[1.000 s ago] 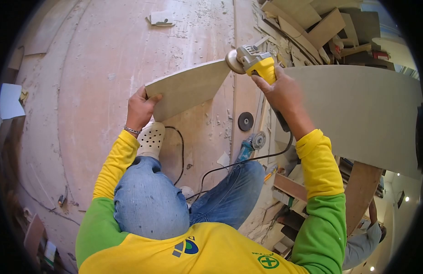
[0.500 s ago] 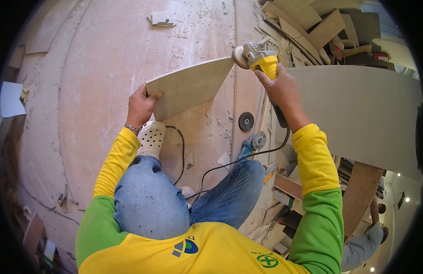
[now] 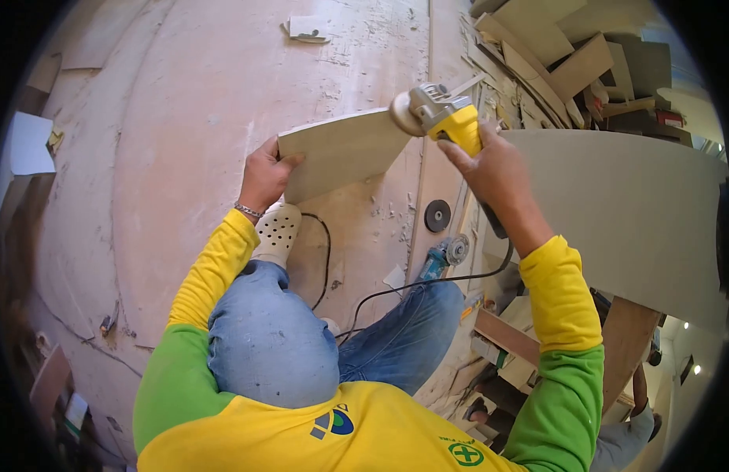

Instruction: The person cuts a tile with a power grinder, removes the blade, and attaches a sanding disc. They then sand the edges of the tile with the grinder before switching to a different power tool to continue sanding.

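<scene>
In the head view, the yellow grinder (image 3: 456,127) has shifted toward the left hand (image 3: 266,175) relative to the grey panel (image 3: 345,153), and its round disc (image 3: 406,115) now overlaps the panel's far right corner (whether it touches there, I cannot tell). The left hand has a closed grip on the panel's left end, thumb on the near face; the panel is held tilted above the floor (image 3: 199,157). The right hand (image 3: 496,173) has its grip wrapped around the grinder's body. A white perforated shoe (image 3: 278,230) is just below the panel's left end. On the floor, a black disc (image 3: 437,215) lies near a teal grinder (image 3: 435,263), left of a large grey sheet (image 3: 616,212).
</scene>
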The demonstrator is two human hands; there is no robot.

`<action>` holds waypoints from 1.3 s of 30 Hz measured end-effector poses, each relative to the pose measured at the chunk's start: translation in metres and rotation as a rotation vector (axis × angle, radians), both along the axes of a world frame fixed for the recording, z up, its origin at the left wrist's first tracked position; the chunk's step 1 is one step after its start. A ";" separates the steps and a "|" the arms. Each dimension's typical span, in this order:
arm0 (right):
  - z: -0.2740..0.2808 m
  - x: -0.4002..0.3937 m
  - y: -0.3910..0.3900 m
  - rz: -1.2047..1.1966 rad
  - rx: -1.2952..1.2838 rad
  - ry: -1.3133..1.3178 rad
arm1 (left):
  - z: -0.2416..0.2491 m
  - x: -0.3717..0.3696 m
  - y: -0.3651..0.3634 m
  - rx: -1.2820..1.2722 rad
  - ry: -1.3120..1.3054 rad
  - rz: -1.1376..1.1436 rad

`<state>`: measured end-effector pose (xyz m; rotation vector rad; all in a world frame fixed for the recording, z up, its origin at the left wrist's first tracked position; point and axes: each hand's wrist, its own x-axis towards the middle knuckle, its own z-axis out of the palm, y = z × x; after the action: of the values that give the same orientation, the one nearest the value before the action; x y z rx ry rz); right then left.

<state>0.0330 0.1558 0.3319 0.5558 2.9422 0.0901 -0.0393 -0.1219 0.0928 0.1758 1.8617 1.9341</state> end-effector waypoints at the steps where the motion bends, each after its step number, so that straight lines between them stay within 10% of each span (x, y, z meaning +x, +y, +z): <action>1: 0.002 0.001 -0.013 0.056 -0.034 0.018 | -0.001 0.000 0.000 0.009 -0.002 0.000; 39: -0.018 -0.022 -0.093 0.459 -0.066 0.102 | 0.016 0.004 -0.004 -0.213 0.149 0.060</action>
<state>0.0111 0.0627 0.3141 -0.1349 3.0971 0.0135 -0.0353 -0.1264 0.1089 0.2039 2.1783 1.7877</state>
